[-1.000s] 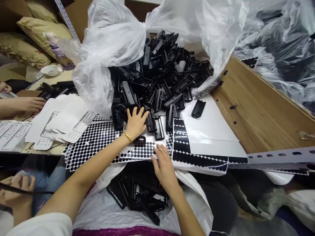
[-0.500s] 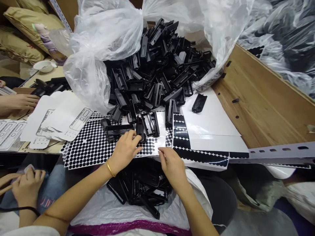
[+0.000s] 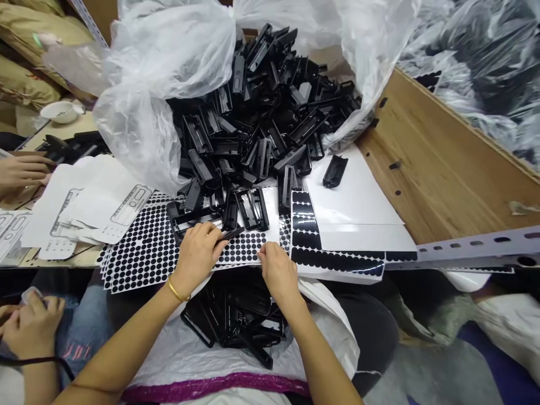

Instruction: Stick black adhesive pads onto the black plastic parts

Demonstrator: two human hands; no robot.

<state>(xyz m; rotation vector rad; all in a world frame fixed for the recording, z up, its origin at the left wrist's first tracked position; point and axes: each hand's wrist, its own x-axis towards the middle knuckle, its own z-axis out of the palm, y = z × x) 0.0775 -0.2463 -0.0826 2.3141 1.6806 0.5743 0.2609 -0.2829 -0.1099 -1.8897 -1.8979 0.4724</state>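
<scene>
My left hand (image 3: 197, 252), with a yellow bangle at the wrist, is closed on a black plastic part (image 3: 232, 233), its slim end poking out past the fingertips. Close to its right, the fingers of my right hand (image 3: 278, 271) pinch together over the front edge of the sheets; anything between them is too small to make out. Beneath both hands lie sheets of round black stickers (image 3: 145, 253). Several long, hollow black parts, one of them an open black housing (image 3: 252, 209), rest on the sheets just beyond my fingers.
A large heap of black parts (image 3: 270, 112) spills from a clear plastic bag (image 3: 143, 95). More parts fill a white sack (image 3: 333, 332) on my lap. A wooden board (image 3: 455, 174) borders the right. Printed cards (image 3: 93, 202) lie left, near a co-worker's hands (image 3: 25, 171).
My left hand has drawn slightly left and towards me, with a black part now in its fingers. My right hand has shifted a little left, its fingers closing together. The whole view has shifted slightly.
</scene>
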